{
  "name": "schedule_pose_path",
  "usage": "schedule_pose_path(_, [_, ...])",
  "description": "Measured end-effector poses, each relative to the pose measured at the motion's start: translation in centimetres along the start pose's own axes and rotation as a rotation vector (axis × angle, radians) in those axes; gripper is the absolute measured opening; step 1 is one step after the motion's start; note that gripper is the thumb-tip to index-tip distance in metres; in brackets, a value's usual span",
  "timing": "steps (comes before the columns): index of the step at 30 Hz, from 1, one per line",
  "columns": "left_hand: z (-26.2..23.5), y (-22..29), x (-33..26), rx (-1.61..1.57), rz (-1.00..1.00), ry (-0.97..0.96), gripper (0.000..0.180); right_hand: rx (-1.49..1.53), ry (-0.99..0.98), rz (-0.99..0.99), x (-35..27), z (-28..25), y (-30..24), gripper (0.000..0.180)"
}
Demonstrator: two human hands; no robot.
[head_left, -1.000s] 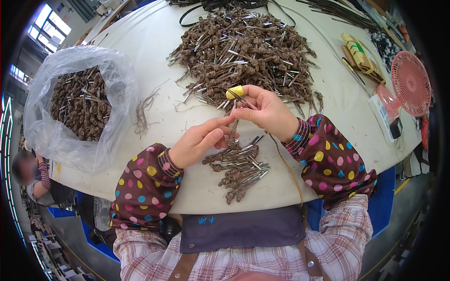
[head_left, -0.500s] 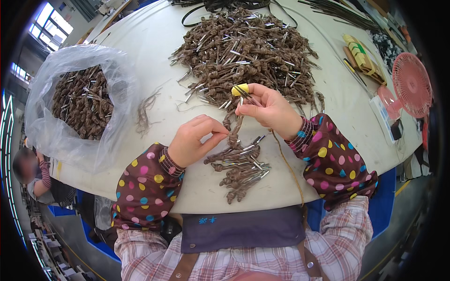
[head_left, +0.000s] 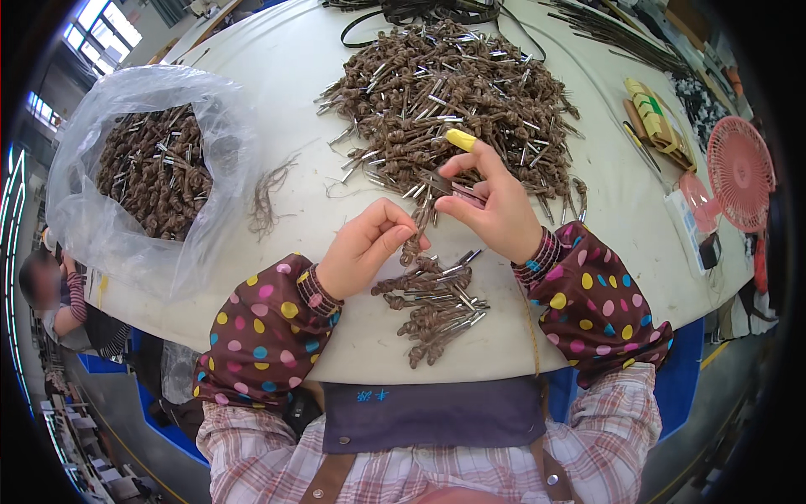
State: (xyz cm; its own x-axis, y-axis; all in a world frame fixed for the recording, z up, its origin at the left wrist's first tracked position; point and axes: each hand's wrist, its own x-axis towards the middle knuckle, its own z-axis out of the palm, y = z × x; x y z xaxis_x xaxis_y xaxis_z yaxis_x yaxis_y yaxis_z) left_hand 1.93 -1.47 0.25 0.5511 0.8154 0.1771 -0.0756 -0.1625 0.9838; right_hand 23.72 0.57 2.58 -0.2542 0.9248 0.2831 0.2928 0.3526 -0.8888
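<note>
My left hand (head_left: 363,245) pinches a brown knotted cord (head_left: 410,252) between thumb and fingertips, its knot hanging below them. Thread snips (head_left: 437,181) sit in my right hand (head_left: 497,206), their dark blades pointing left beside the cord's upper end. Yellow tape (head_left: 460,139) wraps the raised right index finger; the other fingers curl round the snips. Just below my hands lies a small stack of knotted cords (head_left: 430,319) with silvery metal tips. A large heap of the same cords (head_left: 453,92) rises beyond my hands.
At the left stands a clear plastic bag (head_left: 231,151) holding more knotted cords. Loose brown threads (head_left: 267,197) lie beside it. A pink fan (head_left: 739,168), a yellow-wrapped bundle (head_left: 655,122) and black straps (head_left: 437,10) edge the table. Another person (head_left: 63,294) sits far left.
My right index finger has straightened and lifted, and the snips have swung leftward and down toward the cord. My left hand still pinches the cord. The whole view has shifted slightly.
</note>
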Motion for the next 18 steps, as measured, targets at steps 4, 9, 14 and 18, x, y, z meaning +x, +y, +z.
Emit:
schedule_pose_path(4, [-1.0, 0.6, -0.2, 0.256, 0.000, 0.101, 0.008, -0.039, -0.144, -0.053, -0.6, -0.8, -0.4, 0.031])
schedule_pose_path(9, [-0.9, 0.4, -0.1, 0.523, 0.164, 0.212, 0.007, -0.144, -0.214, -0.167, -1.1, 0.2, -0.9, 0.027])
schedule_pose_path(14, [-0.9, 0.0, 0.1, 0.509, 0.203, 0.220, 0.007, -0.268, -0.120, -0.265, -1.3, 0.7, -0.7, 0.025])
schedule_pose_path(18, [-1.0, -0.1, 0.2, 0.490, 0.195, 0.181, 0.007, -0.357, -0.102, -0.328, -1.3, 0.7, -0.5, 0.024])
